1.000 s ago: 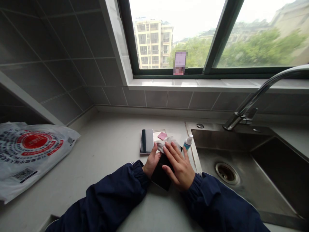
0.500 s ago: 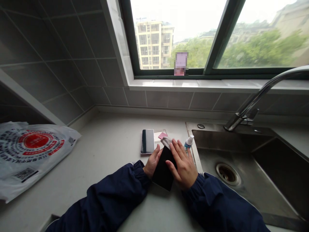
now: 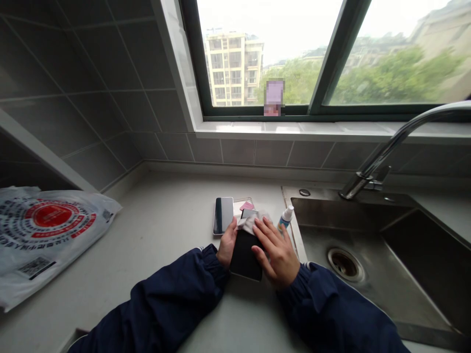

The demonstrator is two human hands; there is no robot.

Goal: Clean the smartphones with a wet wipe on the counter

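While gripping flat black device (image 3: 246,256) by its left edge with left hand (image 3: 226,247), pinning crumpled white wipe (image 3: 248,223) against its far end under outstretched right hand (image 3: 278,252). Located between both hands; looks rectangular and plain dark, with thin pale rim along near edge and dark strip visible beyond wipe.

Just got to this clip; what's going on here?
A person's left hand holds a flat black rectangular device by its side, while the right hand lies over a crumpled whitish sheet at its far end. A glossy-faced rectangular slab lies leftward on the pale counter; a small white-capped bottle with a blue label stands at right, beside the stainless-steel sink.
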